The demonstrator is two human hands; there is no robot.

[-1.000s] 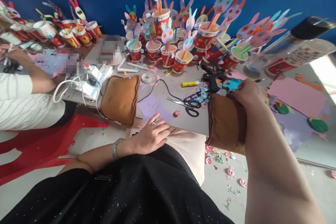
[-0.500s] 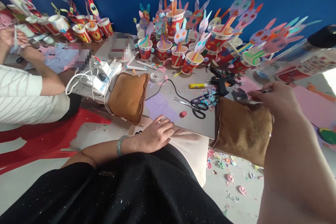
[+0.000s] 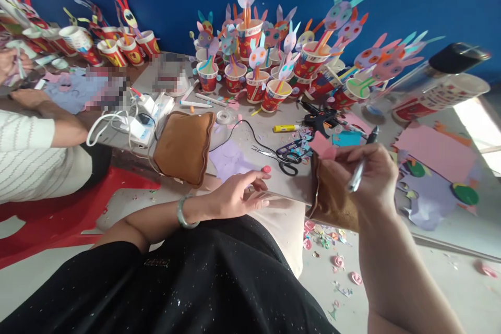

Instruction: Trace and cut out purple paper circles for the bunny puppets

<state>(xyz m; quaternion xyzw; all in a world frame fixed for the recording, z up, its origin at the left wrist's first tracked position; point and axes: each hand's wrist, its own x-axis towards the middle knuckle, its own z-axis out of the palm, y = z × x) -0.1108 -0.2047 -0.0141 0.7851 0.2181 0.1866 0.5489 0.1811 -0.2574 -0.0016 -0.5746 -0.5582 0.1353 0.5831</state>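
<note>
My right hand (image 3: 371, 175) pinches a small piece of pink paper (image 3: 322, 145) between thumb and fingertips. A silvery pen (image 3: 357, 174) is tucked in the same hand, pointing down toward me. Below that hand lies a brown cushion (image 3: 332, 206) at the table edge, partly hidden by it. My left hand (image 3: 230, 195) hovers over my lap at the table's front edge, fingers loosely apart and holding nothing. Close to its fingertips are a small round pink-red piece (image 3: 266, 169) and a purple paper sheet (image 3: 227, 156). Black-handled scissors (image 3: 288, 167) lie slightly open between the hands.
Red paper cups (image 3: 276, 98) with paper rabbit figures line the blue wall. A glue gun (image 3: 319, 117), yellow glue stick (image 3: 286, 128), tan cushion (image 3: 183, 146) and white power strip (image 3: 146, 128) lie on the table. At left, a co-worker's arm (image 3: 70, 130) rests near paper.
My right hand has come left and toward me from above the brown cushion, now showing the pink paper and pen. My left hand has lifted and its fingers have spread.
</note>
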